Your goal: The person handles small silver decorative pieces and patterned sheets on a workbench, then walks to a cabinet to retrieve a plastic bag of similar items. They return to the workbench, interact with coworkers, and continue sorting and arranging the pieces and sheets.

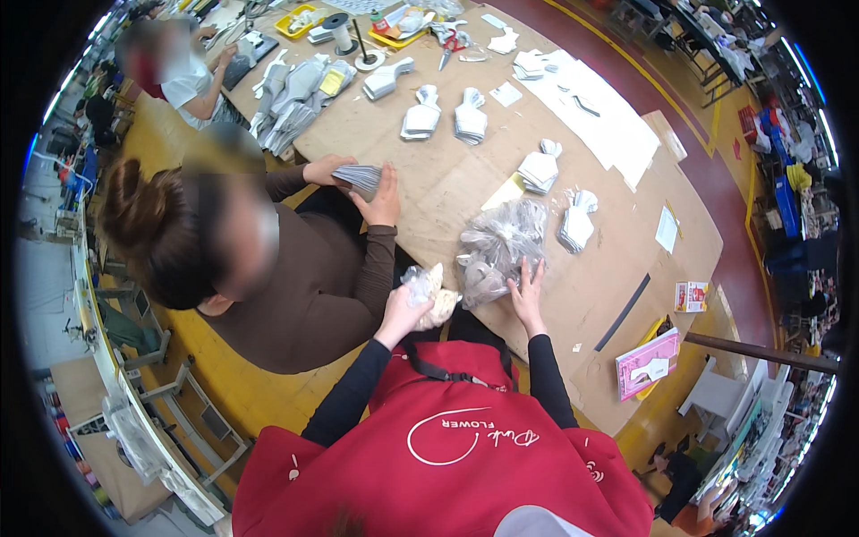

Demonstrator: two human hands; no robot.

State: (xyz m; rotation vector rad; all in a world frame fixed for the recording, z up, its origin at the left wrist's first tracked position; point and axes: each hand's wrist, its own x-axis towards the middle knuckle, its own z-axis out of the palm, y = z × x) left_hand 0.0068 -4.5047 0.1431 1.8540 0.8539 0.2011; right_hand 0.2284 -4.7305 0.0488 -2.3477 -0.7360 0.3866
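Note:
My left hand [401, 319] is closed on a small clear plastic bag [440, 302] with cream-coloured pieces inside, held just off the table's near edge. Spread across the near right side of a large crumpled clear plastic bag [503, 234] are the fingers of my right hand [530, 297]. Greyish-white items show through that bag's film, too blurred to name. Beyond it stand a stack of white cut pieces [539, 170] and, to its right, another white stack [577, 224].
At my left a co-worker holds a stack of grey pieces [365, 179]. The brown-covered table [447, 192] also carries red scissors [449, 46], a thread spool [340, 38], a dark strip [623, 311] and a pink booklet [648, 365]. A rod [761, 351] juts out at right.

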